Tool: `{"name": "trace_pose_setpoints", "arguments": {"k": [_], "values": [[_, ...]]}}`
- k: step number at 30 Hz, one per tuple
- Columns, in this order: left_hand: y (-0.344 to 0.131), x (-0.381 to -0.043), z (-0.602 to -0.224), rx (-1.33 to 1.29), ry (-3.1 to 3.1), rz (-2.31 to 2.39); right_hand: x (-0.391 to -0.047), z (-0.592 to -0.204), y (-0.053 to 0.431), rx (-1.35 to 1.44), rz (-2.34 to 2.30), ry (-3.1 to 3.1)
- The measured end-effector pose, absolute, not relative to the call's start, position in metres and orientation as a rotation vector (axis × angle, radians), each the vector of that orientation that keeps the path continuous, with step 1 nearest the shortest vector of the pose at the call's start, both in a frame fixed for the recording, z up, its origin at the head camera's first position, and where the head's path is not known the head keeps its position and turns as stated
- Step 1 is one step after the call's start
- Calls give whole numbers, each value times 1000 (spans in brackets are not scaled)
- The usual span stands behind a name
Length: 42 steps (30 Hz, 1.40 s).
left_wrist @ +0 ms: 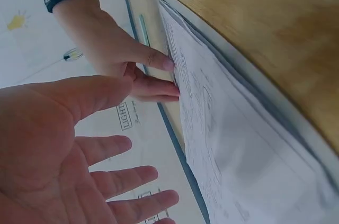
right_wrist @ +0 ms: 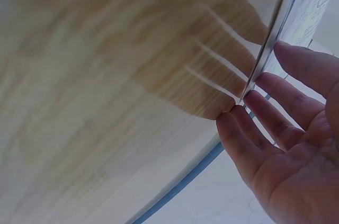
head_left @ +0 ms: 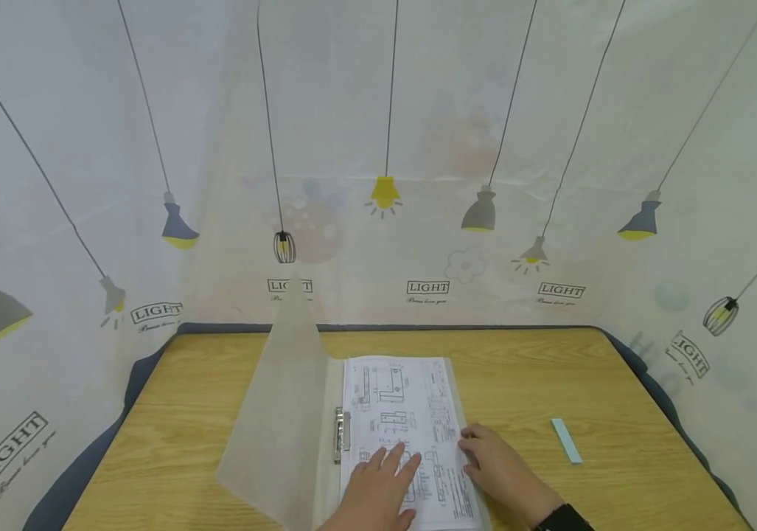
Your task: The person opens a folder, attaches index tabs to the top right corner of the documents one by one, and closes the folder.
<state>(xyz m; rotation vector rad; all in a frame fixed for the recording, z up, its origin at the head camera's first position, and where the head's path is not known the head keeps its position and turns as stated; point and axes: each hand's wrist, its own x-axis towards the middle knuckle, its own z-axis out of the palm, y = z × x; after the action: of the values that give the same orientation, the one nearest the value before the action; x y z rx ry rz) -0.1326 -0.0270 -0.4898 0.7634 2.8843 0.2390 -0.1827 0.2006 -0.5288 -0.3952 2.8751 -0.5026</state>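
A pale folder (head_left: 327, 450) lies with its translucent cover (head_left: 278, 420) raised to the left. Inside it is a stack of white papers (head_left: 441, 383) printed with technical drawings, beside a metal clip (head_left: 338, 435) along the spine. My left hand (head_left: 381, 487) is spread over the lower part of the papers, fingers apart and palm facing down, holding nothing. At the right edge, my right hand (head_left: 500, 468) touches the stack and folder side. In the right wrist view, the right hand's fingers (right_wrist: 280, 123) stand nearly straight against that edge, thumb near the top.
A light blue strip (head_left: 566, 441) lies on the wooden table (head_left: 511, 369), right of my right hand. Behind and around the table hangs a pale cloth (head_left: 351, 133) printed with lamps. Dark edging (head_left: 385, 327) runs along the table's rim.
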Motion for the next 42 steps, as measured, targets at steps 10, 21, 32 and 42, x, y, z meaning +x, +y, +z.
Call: {"name": "trace_pose_setpoints", "arguments": {"k": [10,21,32,42], "values": [[13,-177,-489,751,2989,398,-184,-532,202,-410,-512,2910],[-16,-230,-498,410,3159,418,-181,-529,198,-382,-559,2870],[-77,-245,-518,221,3126,277,-183,-530,200,-379,-536,2871],[-104,-232,-533,390,3039,391,-184,-529,199,-393,-516,2876]]}}
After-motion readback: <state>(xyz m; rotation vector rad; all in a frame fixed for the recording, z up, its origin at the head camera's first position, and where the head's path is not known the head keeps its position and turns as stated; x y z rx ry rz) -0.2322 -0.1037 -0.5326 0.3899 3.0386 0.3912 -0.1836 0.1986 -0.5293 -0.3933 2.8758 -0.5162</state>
